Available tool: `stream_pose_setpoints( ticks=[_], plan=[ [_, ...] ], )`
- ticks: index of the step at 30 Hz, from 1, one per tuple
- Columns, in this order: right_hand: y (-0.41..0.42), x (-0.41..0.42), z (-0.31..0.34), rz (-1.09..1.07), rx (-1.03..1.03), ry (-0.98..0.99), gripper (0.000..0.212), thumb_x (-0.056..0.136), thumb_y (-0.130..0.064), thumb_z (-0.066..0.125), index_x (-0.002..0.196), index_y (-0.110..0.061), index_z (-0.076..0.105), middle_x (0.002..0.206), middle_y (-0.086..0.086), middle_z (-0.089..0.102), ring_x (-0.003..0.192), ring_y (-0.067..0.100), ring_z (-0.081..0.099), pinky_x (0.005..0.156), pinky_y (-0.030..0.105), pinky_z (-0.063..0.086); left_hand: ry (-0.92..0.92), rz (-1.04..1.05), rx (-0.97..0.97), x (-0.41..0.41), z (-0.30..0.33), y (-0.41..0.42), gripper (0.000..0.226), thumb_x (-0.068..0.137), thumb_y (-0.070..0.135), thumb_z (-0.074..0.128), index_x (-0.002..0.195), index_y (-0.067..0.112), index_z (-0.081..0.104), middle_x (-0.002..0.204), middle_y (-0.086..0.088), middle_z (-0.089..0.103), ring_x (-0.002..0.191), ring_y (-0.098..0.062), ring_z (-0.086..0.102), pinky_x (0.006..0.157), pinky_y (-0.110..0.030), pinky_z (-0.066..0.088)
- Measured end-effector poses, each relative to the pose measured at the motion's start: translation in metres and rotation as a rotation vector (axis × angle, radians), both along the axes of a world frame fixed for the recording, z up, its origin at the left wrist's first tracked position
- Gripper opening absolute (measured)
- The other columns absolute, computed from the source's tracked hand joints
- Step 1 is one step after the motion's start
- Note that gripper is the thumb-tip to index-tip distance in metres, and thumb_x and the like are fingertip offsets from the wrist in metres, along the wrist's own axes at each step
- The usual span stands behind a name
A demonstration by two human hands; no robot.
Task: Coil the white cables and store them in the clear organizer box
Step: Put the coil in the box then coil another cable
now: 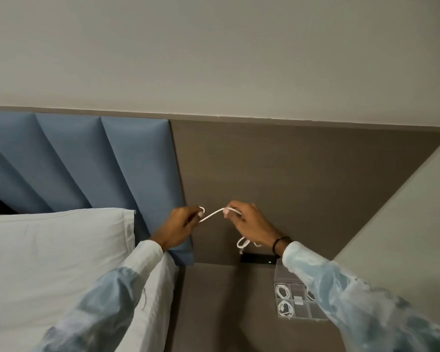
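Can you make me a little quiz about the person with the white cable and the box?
1. True or false: both the left hand and the right hand grip the white cable.
2. Where does the clear organizer box sit? A) on the pillow B) on the brown surface beside the bed, under the right forearm C) in the left hand
3. Fill in: at least ___ coiled white cables already lie in the box's left compartments.

Key: 1 true; 2 B; 3 two. The cable stretches between the hands, and its loose end dangles in a loop below the right hand.
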State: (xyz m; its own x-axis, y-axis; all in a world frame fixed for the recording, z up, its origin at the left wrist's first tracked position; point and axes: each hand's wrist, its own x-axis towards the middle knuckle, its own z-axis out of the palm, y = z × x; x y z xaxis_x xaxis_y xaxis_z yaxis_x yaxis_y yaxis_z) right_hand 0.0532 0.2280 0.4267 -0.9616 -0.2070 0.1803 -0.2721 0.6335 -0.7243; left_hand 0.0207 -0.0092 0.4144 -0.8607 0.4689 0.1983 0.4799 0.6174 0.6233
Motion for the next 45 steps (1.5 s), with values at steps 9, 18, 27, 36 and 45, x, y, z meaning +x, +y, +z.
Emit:
stream_pose_setpoints(
  ticks=[9, 18, 27, 36, 45],
  plan=[
    [0.018, -0.007, -0.007, -0.117, 0.215, 0.014, 0.063, 0.095, -0.073, 0.032, 0.076, -0.018, 0.056, 0.061, -0.001, 0.061, 0.054, 0.021, 0.056, 0.053, 0.033, 0.044, -0.768, -0.057, 1.106, 0.043, 0.040, 0.044, 0.029, 0.107, 0.015, 0.039, 0.095, 0.004, 0.063, 0.067, -0.002, 0.045, 0.064, -0.014, 0.038, 0.067, -0.025, 0.037],
    [-0.032, 0.023, -0.021, 0.127, -0.044, -0.263, 0.029, 0.100, -0.039, 0.051, 0.084, -0.018, 0.064, 0.061, 0.001, 0.059, 0.050, 0.009, 0.054, 0.052, 0.027, 0.048, 0.169, 0.419, 0.790, -0.005, 0.028, 0.034, 0.015, 0.099, 0.011, 0.063, 0.089, 0.011, 0.074, 0.085, -0.007, 0.076, 0.081, -0.024, 0.073, 0.081, -0.025, 0.056],
    [0.029, -0.015, 0.039, -0.172, 0.025, 0.108, 0.044, 0.060, -0.051, 0.091, 0.092, -0.028, 0.072, 0.062, -0.006, 0.067, 0.055, 0.005, 0.061, 0.056, 0.024, 0.053, 0.090, -0.033, 0.103, 0.030, -0.002, 0.012, 0.029, 0.107, 0.020, 0.044, 0.083, 0.015, 0.060, 0.073, 0.003, 0.056, 0.064, -0.007, 0.051, 0.064, -0.026, 0.040],
    [0.051, -0.014, 0.014, -0.306, -0.283, -0.239, 0.032, 0.068, -0.039, 0.092, 0.072, -0.010, 0.079, 0.067, 0.002, 0.069, 0.065, 0.012, 0.058, 0.067, 0.026, 0.050, -0.718, -0.151, 0.818, 0.054, 0.024, 0.001, 0.036, 0.108, 0.021, 0.039, 0.085, 0.005, 0.062, 0.067, -0.006, 0.041, 0.062, -0.017, 0.038, 0.065, -0.027, 0.035],
    [-0.032, 0.024, -0.016, 0.023, -0.290, -0.337, 0.022, 0.098, -0.031, 0.064, 0.087, -0.015, 0.075, 0.067, -0.004, 0.064, 0.057, -0.001, 0.056, 0.066, 0.018, 0.045, -0.477, 0.418, 1.509, 0.014, 0.028, 0.034, 0.019, 0.103, 0.006, 0.053, 0.116, -0.001, 0.066, 0.086, -0.005, 0.066, 0.076, -0.012, 0.062, 0.080, -0.025, 0.055]
  ],
)
